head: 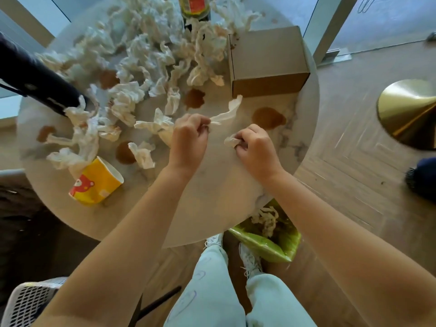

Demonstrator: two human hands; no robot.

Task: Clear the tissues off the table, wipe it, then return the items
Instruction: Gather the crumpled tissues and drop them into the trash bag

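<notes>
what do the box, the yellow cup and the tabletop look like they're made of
Box: plain brown cardboard, matte, with folded flap edges.
Yellow cup: probably paper, with a printed wall, white inside and a thin rolled rim.
Tabletop: looks like marble or a marble-look slab, pale with grey veining and smooth.

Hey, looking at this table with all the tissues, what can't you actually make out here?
From the head view:
- Glass bottle with red and yellow label: top cut off by the upper edge.
- Closed brown cardboard box: contents hidden.
- Yellow paper cup with red bear: lies tipped, its inside faces away.
- Green-lined waste bin: partly hidden under the round marble table.
- Left hand and right hand: curled fingers hide how much tissue each holds.
</notes>
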